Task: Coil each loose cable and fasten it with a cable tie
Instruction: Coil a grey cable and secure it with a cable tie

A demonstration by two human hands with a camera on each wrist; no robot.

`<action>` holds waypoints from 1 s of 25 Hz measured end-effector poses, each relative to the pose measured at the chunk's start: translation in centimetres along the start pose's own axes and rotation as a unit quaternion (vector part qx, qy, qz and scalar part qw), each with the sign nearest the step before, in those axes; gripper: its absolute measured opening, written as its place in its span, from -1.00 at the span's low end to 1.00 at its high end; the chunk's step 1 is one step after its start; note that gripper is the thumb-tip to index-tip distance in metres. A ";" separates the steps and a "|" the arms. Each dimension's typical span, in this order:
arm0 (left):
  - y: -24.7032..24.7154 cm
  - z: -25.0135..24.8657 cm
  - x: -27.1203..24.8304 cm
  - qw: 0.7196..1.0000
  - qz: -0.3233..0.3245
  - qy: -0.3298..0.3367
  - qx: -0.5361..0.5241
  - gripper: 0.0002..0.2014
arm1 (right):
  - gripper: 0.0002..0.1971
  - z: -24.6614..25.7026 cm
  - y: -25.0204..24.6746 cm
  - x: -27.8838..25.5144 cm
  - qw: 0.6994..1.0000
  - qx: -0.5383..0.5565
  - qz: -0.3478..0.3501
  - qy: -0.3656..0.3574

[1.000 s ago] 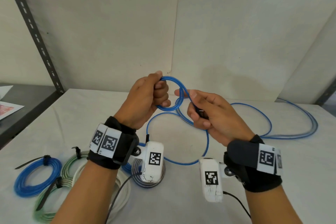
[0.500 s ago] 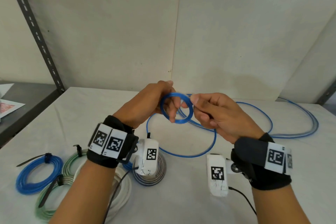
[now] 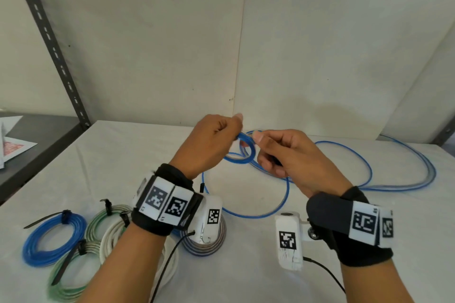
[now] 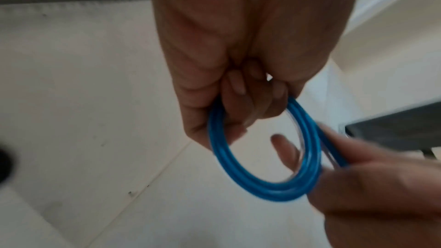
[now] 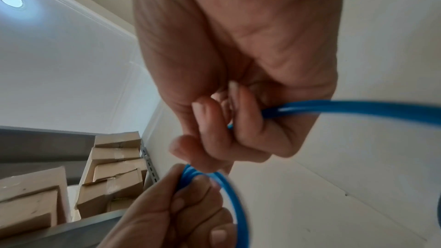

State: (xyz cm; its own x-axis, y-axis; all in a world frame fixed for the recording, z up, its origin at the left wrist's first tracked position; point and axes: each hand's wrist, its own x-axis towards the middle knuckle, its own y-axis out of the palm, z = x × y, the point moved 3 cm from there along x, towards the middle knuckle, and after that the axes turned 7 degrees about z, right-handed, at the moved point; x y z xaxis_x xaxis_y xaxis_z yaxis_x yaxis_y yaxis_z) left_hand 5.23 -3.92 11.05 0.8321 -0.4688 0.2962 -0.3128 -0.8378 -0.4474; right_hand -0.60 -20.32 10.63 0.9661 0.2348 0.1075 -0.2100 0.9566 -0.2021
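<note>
Blue cable (image 3: 285,194), white table (image 3: 246,265), black-and-white checkered wristbands (image 3: 167,203)

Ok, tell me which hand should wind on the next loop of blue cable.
Right. The right hand already pinches the loose run of the blue cable trailing across the table, while the left hand grips the small coil and likely should just hold it steady.

I find no readable words, brands or numbers anywhere in my three views. The only signs are black-and-white square fiducial markers: two on the white panels of the black left wristband (image 3: 170,203), one on the white left wrist camera housing (image 3: 213,216), two on the black right wristband (image 3: 369,225), one on the white right wrist camera housing (image 3: 287,240). Small characters at the panels' edges are too tiny to read.
</note>
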 end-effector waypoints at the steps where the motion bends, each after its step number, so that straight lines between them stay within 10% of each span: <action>1: -0.5 0.3 0.1 0.998 -0.029 -0.012 -0.059 -0.49 | -0.66 -0.1 -0.2 0.0 1.000 0.013 -0.005 -0.003; 7: -1.4 0.1 0.2 0.930 -0.040 -0.053 -0.362 -0.56 | -0.61 -0.7 0.4 0.3 0.996 0.069 0.036 -0.036; 15: -0.1 -0.1 0.4 0.887 -0.025 -0.091 -0.451 -0.55 | -0.65 -0.6 0.9 0.5 0.993 0.112 0.030 -0.039; 21: -0.8 -0.2 0.0 0.986 0.001 -0.038 -0.162 -0.45 | -0.70 -0.4 0.2 0.0 0.995 0.092 0.029 -0.013; 25: 0.8 -0.7 -0.6 0.997 0.079 -0.011 0.008 -0.46 | -0.69 -0.4 -0.2 -0.2 1.000 -0.016 0.011 0.021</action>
State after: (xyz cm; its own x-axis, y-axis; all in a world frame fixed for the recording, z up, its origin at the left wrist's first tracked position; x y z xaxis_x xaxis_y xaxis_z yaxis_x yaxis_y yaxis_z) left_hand 4.20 -4.49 11.16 0.7834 -0.5878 0.2019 -0.4333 -0.7494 -0.5006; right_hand -0.66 -20.59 10.30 0.9671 0.2467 0.0621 -0.2261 0.9455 -0.2342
